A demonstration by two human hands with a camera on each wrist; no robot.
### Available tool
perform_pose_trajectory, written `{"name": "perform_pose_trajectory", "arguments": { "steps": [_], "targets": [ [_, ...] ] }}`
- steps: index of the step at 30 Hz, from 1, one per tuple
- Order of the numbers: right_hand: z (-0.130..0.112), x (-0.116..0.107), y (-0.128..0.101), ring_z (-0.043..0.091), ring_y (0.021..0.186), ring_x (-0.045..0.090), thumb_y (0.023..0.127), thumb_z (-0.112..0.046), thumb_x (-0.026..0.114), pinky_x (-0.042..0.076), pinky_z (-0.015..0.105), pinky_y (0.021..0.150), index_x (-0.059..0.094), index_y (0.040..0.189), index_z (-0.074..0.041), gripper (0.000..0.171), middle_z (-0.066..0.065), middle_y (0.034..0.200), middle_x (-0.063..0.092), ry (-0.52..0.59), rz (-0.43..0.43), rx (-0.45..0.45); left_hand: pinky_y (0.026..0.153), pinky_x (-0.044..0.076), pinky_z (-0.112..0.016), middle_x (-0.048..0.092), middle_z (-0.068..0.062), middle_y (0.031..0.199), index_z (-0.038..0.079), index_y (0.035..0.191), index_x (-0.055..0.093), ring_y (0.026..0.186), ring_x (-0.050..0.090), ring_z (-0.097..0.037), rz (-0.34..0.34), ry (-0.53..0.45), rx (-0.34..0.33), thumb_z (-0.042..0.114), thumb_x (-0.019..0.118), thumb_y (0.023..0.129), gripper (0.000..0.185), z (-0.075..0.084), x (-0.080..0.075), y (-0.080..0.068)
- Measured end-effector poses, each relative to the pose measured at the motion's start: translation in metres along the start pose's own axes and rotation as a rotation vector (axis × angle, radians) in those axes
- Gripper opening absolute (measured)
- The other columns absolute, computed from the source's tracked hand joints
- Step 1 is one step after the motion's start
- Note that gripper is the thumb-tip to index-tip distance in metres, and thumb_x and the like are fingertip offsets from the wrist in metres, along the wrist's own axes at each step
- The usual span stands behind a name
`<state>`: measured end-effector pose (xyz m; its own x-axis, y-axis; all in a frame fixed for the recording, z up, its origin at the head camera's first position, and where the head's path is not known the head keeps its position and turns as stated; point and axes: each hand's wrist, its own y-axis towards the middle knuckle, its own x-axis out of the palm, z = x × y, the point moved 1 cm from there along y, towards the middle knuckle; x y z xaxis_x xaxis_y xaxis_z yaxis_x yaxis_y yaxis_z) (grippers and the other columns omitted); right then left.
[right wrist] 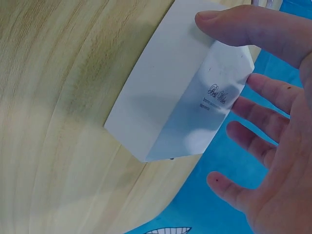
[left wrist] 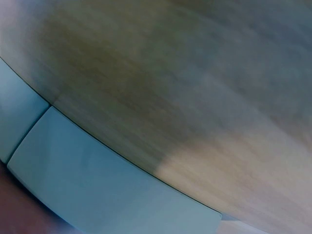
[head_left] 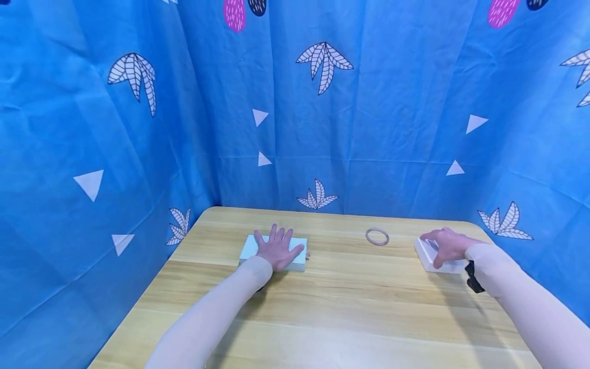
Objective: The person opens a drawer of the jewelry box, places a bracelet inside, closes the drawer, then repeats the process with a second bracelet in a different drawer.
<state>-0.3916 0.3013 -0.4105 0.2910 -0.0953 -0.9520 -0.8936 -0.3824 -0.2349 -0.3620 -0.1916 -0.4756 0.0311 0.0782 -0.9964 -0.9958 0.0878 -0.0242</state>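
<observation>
While the left hand (head_left: 278, 249) lies flat with spread fingers on the white box (head_left: 251, 248) at about 11 o'clock on the counter (head_left: 350, 307), the right hand (head_left: 449, 245) reaches over the white lid (head_left: 426, 256) at about 2 o'clock. Its thumb touches one edge and its fingers are apart and only loosely bent; whether they grip the far edge cannot be told. The right wrist view shows the lid (right wrist: 180, 92) right at the counter's edge, with small printed script on its inner face. To lift it cleanly, my judgement is that thumb and fingers should close on opposite edges and raise it level, away from that edge. A thin ring (head_left: 377, 237) lies between box and lid at about 1 o'clock, touching neither, and would sit in the path of a low sweep. Blue patterned cloth (head_left: 405, 128) hangs close behind.
</observation>
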Motion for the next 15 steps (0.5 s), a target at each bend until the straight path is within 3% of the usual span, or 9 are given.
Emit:
{"name": "perform_pose_trajectory", "arguments": {
  "steps": [15],
  "targets": [
    [-0.0057, 0.0002, 0.0000, 0.041, 0.112, 0.048, 0.065, -0.027, 0.090, 0.049, 0.065, 0.086, 0.054, 0.143, -0.007, 0.089, 0.030, 0.135, 0.051, -0.010, 0.009, -0.013, 0.110, -0.011, -0.078, 0.020, -0.007, 0.169, 0.026, 0.163, 0.019, 0.158, -0.002, -0.031, 0.011, -0.014, 0.005, 0.081, 0.016, 0.093, 0.089, -0.0004, 0.0012, -0.0010]
  ]
}}
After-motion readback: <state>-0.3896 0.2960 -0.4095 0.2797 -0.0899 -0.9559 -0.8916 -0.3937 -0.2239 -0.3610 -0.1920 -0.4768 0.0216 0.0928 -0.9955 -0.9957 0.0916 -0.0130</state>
